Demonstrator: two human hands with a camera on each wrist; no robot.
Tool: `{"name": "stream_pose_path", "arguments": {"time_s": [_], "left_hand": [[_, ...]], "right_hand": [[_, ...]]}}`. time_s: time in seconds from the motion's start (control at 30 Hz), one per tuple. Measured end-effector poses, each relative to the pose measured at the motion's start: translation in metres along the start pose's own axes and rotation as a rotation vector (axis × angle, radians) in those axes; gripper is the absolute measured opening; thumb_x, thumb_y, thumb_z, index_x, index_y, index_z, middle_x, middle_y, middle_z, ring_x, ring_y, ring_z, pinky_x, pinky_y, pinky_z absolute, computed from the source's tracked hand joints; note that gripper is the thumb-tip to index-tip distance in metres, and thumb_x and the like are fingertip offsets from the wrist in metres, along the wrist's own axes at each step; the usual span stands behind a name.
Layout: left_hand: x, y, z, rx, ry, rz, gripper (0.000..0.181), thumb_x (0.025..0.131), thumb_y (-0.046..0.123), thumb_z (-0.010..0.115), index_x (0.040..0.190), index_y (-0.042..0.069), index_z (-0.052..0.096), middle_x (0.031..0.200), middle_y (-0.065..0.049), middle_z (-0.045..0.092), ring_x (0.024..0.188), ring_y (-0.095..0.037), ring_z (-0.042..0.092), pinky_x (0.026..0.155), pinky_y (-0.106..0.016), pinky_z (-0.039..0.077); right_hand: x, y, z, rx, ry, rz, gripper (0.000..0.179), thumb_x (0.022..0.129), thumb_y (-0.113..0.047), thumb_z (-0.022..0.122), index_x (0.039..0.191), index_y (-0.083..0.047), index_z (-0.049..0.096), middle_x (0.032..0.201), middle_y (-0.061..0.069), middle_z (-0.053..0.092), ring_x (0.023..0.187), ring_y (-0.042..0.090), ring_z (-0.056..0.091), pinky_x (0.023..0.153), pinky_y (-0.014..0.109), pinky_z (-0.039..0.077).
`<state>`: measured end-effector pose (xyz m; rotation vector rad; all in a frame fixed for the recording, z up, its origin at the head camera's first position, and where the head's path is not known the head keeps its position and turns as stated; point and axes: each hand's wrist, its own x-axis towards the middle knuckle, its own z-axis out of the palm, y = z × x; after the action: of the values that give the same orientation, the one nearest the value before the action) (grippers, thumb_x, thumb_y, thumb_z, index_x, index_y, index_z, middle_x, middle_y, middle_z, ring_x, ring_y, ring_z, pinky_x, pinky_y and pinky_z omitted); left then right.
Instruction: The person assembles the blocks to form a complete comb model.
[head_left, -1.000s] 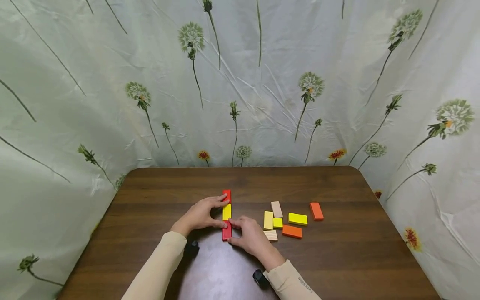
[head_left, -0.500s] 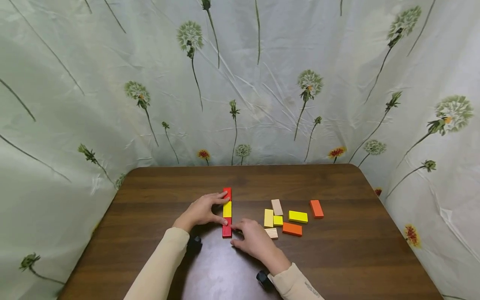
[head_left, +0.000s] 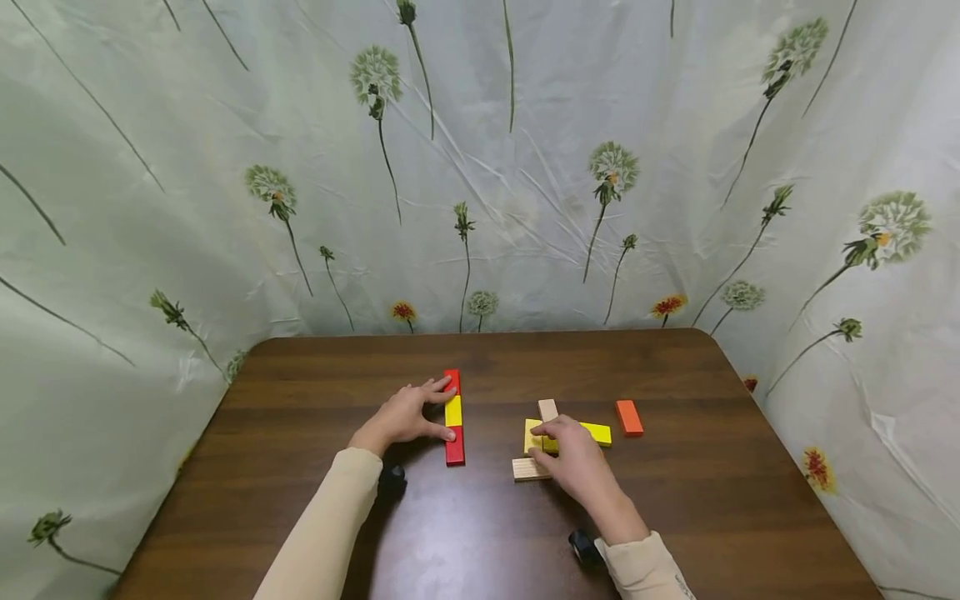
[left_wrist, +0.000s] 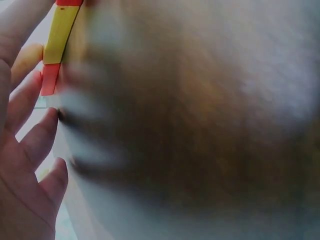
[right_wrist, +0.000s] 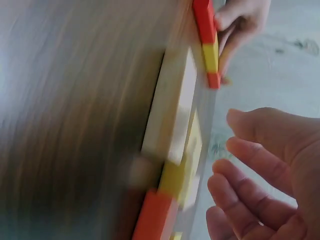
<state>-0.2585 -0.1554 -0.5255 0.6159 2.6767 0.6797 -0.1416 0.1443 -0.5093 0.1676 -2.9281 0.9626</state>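
Note:
A straight row of blocks has a red block (head_left: 454, 452) at the near end, a yellow block (head_left: 453, 411) in the middle and another red block (head_left: 452, 377) at the far end. My left hand (head_left: 399, 417) lies along its left side, fingers extended, with thumb and fingertips touching the blocks. Over the loose blocks to the right is my right hand (head_left: 583, 467), fingers spread and holding nothing. Its fingertips are close to a pale yellow block (head_left: 529, 432) and a striped wooden block (head_left: 528, 470). An orange block (right_wrist: 156, 215), behind this hand in the head view, shows in the right wrist view.
Around the right hand lie a pinkish wooden block (head_left: 548, 408), a bright yellow block (head_left: 598, 432) and, farther right, an orange-red block (head_left: 629, 418). All rest on a dark brown wooden table (head_left: 337, 367). A curtain with dandelion print (head_left: 517, 183) hangs behind it.
My right hand has left the near end of the row and moved right, over the loose blocks. My left hand has stayed at the row.

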Motion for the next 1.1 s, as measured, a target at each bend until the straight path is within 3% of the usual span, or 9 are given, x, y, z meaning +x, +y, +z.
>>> {"name": "stream_pose_path", "arguments": {"time_s": [0.2, 0.4, 0.73, 1.1], "left_hand": [[0.004, -0.004, -0.001, -0.005, -0.024, -0.007, 0.091, 0.082, 0.049, 0.091, 0.160, 0.023, 0.052, 0.177, -0.005, 0.034, 0.164, -0.041, 0.028, 0.131, -0.070, 0.019], [0.009, -0.002, -0.003, -0.022, -0.016, 0.000, 0.091, 0.083, 0.048, 0.091, 0.160, 0.022, 0.052, 0.177, -0.004, 0.033, 0.164, -0.043, 0.027, 0.131, -0.070, 0.020], [0.008, -0.006, 0.002, -0.058, -0.008, 0.019, 0.091, 0.084, 0.044, 0.091, 0.161, 0.017, 0.051, 0.177, -0.008, 0.032, 0.165, -0.039, 0.026, 0.133, -0.068, 0.015], [0.007, -0.005, 0.002, -0.069, -0.026, 0.014, 0.092, 0.084, 0.044, 0.090, 0.162, 0.017, 0.049, 0.178, -0.007, 0.030, 0.166, -0.038, 0.024, 0.134, -0.067, 0.013]], "right_hand": [[-0.003, 0.015, -0.005, 0.014, 0.021, 0.128, 0.029, 0.087, -0.012, 0.088, 0.114, -0.004, 0.081, 0.109, 0.012, 0.073, 0.092, 0.022, 0.066, 0.089, 0.042, 0.065], [-0.002, 0.024, -0.003, -0.013, 0.070, 0.137, 0.033, 0.086, -0.014, 0.089, 0.115, -0.001, 0.081, 0.108, 0.014, 0.074, 0.098, 0.029, 0.067, 0.091, 0.048, 0.062], [0.000, 0.027, 0.007, -0.043, 0.096, 0.129, 0.037, 0.082, -0.025, 0.095, 0.109, -0.003, 0.081, 0.101, 0.010, 0.073, 0.091, 0.024, 0.064, 0.085, 0.044, 0.060], [0.004, 0.028, 0.007, -0.034, 0.092, 0.134, 0.035, 0.081, -0.023, 0.096, 0.107, -0.003, 0.081, 0.100, 0.009, 0.074, 0.090, 0.023, 0.063, 0.083, 0.043, 0.059]]}}
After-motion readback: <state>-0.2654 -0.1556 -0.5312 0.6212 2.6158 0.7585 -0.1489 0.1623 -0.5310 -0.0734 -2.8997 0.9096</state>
